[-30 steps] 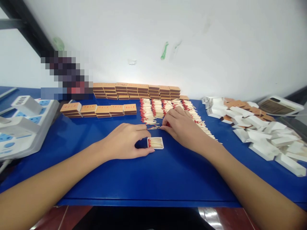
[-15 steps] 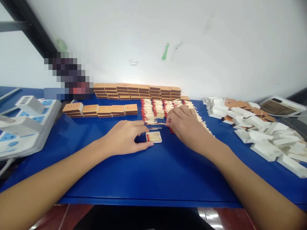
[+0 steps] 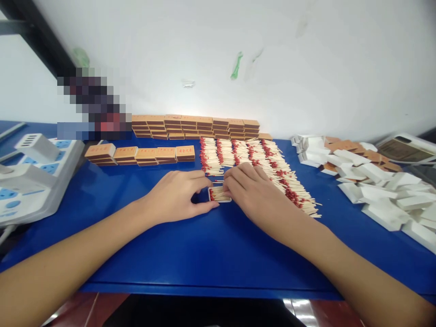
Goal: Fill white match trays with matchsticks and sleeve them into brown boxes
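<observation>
A small white matchbox tray (image 3: 209,195) lies on the blue table, and red-headed matches (image 3: 220,194) fill its inside. My left hand (image 3: 179,195) steadies the tray from the left, thumb at the near corner and fingers at the far one. Over the tray's right end, my right hand (image 3: 250,187) has its fingertips pinched down at the matches; its fingers partly hide what they hold. Just beyond the tray lie a few loose matches (image 3: 218,181). Rows of piled matches (image 3: 286,175) spread behind and to the right of my right hand.
Stacked orange matchboxes (image 3: 195,127) line the wall, with a shorter row (image 3: 146,154) in front at left. White trays and orange sleeves (image 3: 384,181) are heaped at right, beside a phone (image 3: 407,147). A power strip (image 3: 47,172) with plugs sits at the left edge.
My right hand has moved left and toward me, from the match piles to the tray, carrying matches. More of the piles now shows. My left hand stays at the tray.
</observation>
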The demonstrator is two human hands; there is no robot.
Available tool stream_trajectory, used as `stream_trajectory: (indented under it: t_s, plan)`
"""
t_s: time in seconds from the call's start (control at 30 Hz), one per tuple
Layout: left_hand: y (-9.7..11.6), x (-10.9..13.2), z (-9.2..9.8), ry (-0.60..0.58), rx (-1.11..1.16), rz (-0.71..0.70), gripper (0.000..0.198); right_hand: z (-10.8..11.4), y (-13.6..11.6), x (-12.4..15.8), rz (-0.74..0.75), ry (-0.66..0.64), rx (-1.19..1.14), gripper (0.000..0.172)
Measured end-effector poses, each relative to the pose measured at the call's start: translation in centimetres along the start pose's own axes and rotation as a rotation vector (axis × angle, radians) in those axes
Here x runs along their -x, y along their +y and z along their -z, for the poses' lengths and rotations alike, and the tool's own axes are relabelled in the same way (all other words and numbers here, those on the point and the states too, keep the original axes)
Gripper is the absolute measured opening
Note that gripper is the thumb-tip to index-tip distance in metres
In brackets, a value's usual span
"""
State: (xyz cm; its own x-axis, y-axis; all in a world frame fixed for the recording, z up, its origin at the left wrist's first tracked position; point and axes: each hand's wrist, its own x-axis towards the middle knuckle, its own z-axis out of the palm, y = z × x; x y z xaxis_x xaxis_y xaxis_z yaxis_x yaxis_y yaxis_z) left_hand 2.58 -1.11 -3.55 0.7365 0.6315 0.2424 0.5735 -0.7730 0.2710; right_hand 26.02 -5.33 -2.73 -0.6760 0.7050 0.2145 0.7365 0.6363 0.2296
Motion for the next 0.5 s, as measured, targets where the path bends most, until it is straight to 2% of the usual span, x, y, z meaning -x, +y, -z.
stream_trajectory:
  t_s: [0.2,0.5]
  plan:
    - [0.1,0.06,-0.04,-0.003,-0.008,0.0,0.035,-0.41,0.49,0.0,-0.009,0.005,-0.06,0.02]
    - [0.1,0.04,-0.06,0.004,-0.011,-0.02,0.036,-0.69,0.94,0.12,-0.001,0.008,-0.195,0.023]
